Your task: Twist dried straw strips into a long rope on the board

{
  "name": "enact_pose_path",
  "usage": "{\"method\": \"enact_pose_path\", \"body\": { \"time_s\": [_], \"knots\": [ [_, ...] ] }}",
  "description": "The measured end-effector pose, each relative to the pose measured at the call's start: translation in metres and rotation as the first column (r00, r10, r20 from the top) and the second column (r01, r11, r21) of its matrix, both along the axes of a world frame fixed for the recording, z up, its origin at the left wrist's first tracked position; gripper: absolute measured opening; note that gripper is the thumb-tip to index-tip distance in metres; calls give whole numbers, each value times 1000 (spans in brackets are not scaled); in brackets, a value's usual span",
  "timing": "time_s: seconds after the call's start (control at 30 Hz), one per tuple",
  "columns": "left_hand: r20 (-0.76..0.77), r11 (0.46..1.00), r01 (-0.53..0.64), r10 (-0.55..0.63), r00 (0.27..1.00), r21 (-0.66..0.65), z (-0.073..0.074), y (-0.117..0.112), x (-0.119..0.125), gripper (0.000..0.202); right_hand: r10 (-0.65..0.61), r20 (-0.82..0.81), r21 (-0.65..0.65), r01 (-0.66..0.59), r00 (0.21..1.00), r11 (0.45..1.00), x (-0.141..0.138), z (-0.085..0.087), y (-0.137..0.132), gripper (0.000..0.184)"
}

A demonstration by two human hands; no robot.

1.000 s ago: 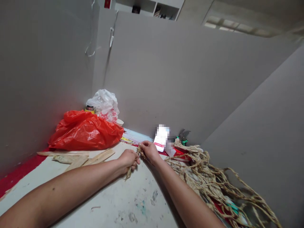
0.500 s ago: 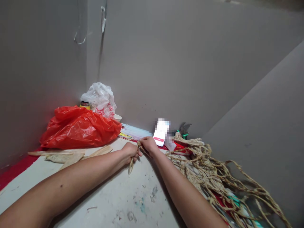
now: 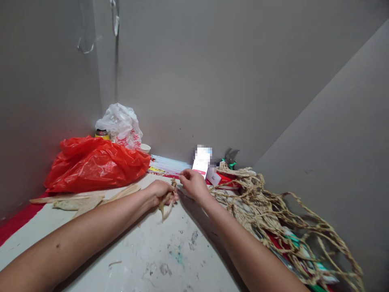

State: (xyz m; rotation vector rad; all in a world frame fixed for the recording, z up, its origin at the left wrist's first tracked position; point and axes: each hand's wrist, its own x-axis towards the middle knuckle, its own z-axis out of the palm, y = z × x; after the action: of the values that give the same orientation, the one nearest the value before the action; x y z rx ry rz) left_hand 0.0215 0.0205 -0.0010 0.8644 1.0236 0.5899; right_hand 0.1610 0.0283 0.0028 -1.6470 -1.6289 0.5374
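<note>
My left hand (image 3: pixel 164 192) is closed around a short braided piece of dried plant husk (image 3: pixel 174 183). Its knotted end pokes up above the fingers, and loose pale strips (image 3: pixel 163 207) hang below them over the table. Just to the right, my right hand (image 3: pixel 193 183) is held apart from the braid, thumb and fingertips drawn together. Whatever may be between those fingertips is too small to make out. Flat dried husk strips (image 3: pixel 91 201) lie on the table beyond my left forearm.
A red plastic bag (image 3: pixel 97 164) fills the back left, with a white bag (image 3: pixel 121 123), a jar (image 3: pixel 102 134) and a white bowl (image 3: pixel 145 148) behind. A lit phone (image 3: pixel 201 163) leans near the wall, pruning shears (image 3: pixel 231 158) beside it. Braided rope (image 3: pixel 261 207) heaps along the right.
My right hand has come off the braid and now sits slightly to its right. My left hand has turned, showing more of the hanging strips. The view has shifted a little right.
</note>
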Motion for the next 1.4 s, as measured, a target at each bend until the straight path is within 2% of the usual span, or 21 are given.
{"method": "enact_pose_path", "body": {
  "time_s": [0.1, 0.2, 0.27, 0.33, 0.4, 0.47, 0.6, 0.8, 0.9, 1.0, 1.07, 1.2, 1.27, 1.4],
  "knots": [
    [0, 1000, -1, 1, 1000, 29, -1, 4, -2, 11, 62, -19, -88, -63, 998, 994, 3, 4, -16, 28],
    [-23, 999, 12, -11, 1000, 52, -1, 8, -5, 9, 105, -175, -306, -155, 979, 939, 0, 5, -29, 35],
    [-41, 998, 30, -28, 999, 62, 0, 10, -6, 8, 87, -363, -417, -245, 928, 875, -2, 5, -36, 30],
    [-60, 996, 54, -50, 997, 66, 1, 11, -6, 8, 34, -541, -451, -324, 840, 831, -3, 5, -40, 21],
    [-78, 995, 73, -68, 995, 72, 1, 12, -6, 7, -33, -651, -463, -362, 759, 809, -2, 4, -41, 13],
    [-94, 992, 88, -80, 992, 85, 2, 13, -6, 6, -79, -697, -469, -369, 713, 802, -2, 3, -41, 6],
    [-114, 983, 144, -131, 985, 116, 6, 15, -10, 6, -96, -712, -472, -373, 696, 799, -2, 3, -41, 8],
    [-159, 956, 221, -192, 969, 192, 7, 16, -17, 6, -110, -647, -514, -324, 755, 794, -5, 2, -37, 23],
    [-258, 920, 252, -176, 950, 299, 5, 17, -17, 6, -65, -587, -540, -330, 807, 774, -5, 0, -35, 32],
    [-332, 881, 280, -151, 931, 382, 4, 17, -18, 8, -16, -577, -527, -357, 817, 771, -4, -2, -33, 30],
    [-298, 878, 298, -191, 935, 373, 5, 16, -19, 7, -10, -572, -513, -348, 820, 785, -4, -2, -33, 25],
    [-118, 914, 321, -301, 946, 249, 8, 13, -24, 10, -30, -549, -489, -291, 835, 822, -4, -2, -34, 24],
    [-89, 928, 295, -282, 955, 228, 8, 12, -24, 13, -39, -536, -480, -267, 843, 835, -4, -4, -35, 26],
    [-142, 922, 249, -215, 966, 297, 6, 8, -20, 16, -38, -540, -459, -256, 841, 850, -3, -6, -36, 28]
  ]
}}
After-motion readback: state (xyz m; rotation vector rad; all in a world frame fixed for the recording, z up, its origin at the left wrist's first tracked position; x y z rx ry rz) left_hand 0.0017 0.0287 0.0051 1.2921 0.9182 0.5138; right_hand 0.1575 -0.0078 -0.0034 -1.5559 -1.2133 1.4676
